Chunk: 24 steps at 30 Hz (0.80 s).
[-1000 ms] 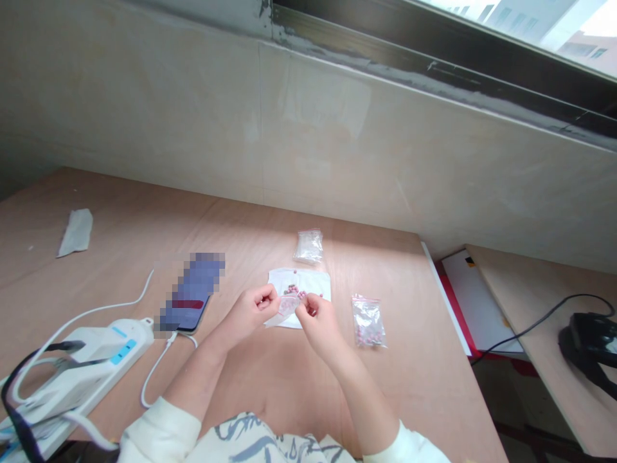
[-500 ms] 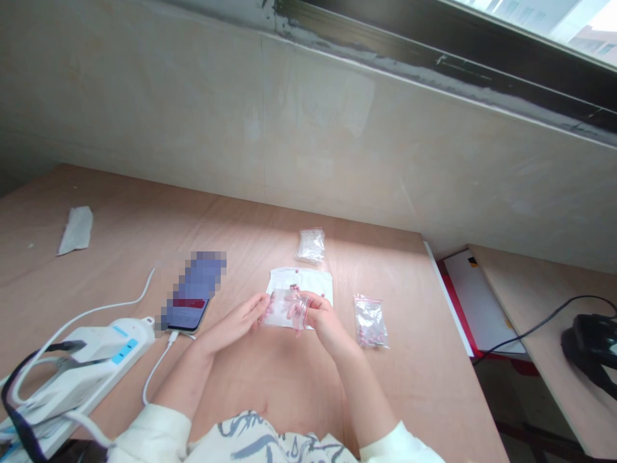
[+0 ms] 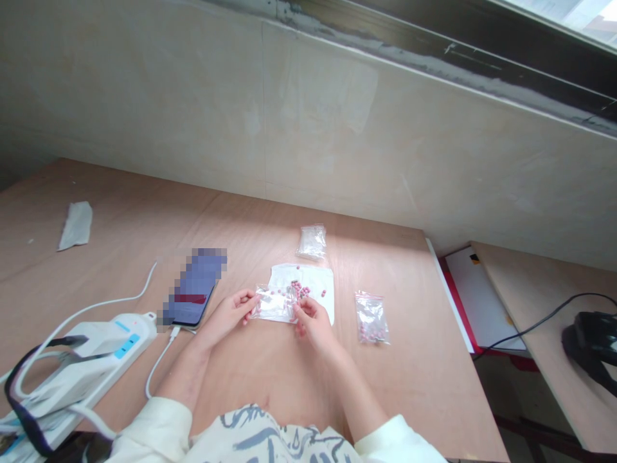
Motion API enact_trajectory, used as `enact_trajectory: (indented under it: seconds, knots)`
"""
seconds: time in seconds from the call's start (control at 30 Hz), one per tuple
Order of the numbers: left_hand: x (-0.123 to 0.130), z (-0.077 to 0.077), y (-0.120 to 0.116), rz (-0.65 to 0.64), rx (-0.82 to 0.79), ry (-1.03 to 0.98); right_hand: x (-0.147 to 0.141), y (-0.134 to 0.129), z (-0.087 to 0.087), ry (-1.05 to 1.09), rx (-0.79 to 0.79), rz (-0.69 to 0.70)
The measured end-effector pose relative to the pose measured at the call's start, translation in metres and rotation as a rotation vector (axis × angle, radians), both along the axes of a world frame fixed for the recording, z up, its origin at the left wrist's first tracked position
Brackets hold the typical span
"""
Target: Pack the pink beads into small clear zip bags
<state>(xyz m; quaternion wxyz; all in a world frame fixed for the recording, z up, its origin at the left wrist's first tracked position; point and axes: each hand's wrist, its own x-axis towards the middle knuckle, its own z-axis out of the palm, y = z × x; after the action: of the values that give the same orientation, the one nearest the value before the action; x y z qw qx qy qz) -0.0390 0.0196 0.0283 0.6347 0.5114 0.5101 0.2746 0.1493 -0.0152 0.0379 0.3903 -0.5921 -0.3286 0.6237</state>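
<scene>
Between my two hands a small clear plastic bag (image 3: 276,307) is stretched out sideways. My left hand (image 3: 234,313) pinches its left end, and my right hand (image 3: 314,319) pinches its right end. Below and behind the bag lies a white paper sheet (image 3: 322,278), partly covered by it. Several small pink beads (image 3: 299,289) are heaped on the sheet, with a few lying apart. To the right of my right hand, a zip bag with pink beads (image 3: 371,319) rests flat on the table. Beyond the sheet lies another clear bag (image 3: 312,242) with whitish contents.
A phone (image 3: 195,286) with a charging cable lies left of my hands. Nearer the left edge is a white power strip (image 3: 103,360) with plugs and cords. A white tissue (image 3: 76,225) lies at the far left. The wall (image 3: 193,116) borders the table's back.
The bag has been drawn out flat between my hands, which have moved slightly apart. More of the beads on the sheet now show.
</scene>
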Motion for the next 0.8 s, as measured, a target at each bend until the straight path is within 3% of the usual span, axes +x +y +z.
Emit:
enact_trajectory:
  seconds: [0.27,0.5,0.8]
  knots:
    - [0.010,0.014,0.007,0.004,0.050,0.021,0.005,0.004,-0.009,0.073,-0.033,-0.032]
    - [0.018,0.022,0.011,-0.024,-0.001,0.039,0.007,0.004,-0.014,0.109,-0.026,-0.052]
    - [0.029,0.035,0.013,0.006,0.117,0.089,0.008,0.004,-0.014,0.114,-0.023,-0.097]
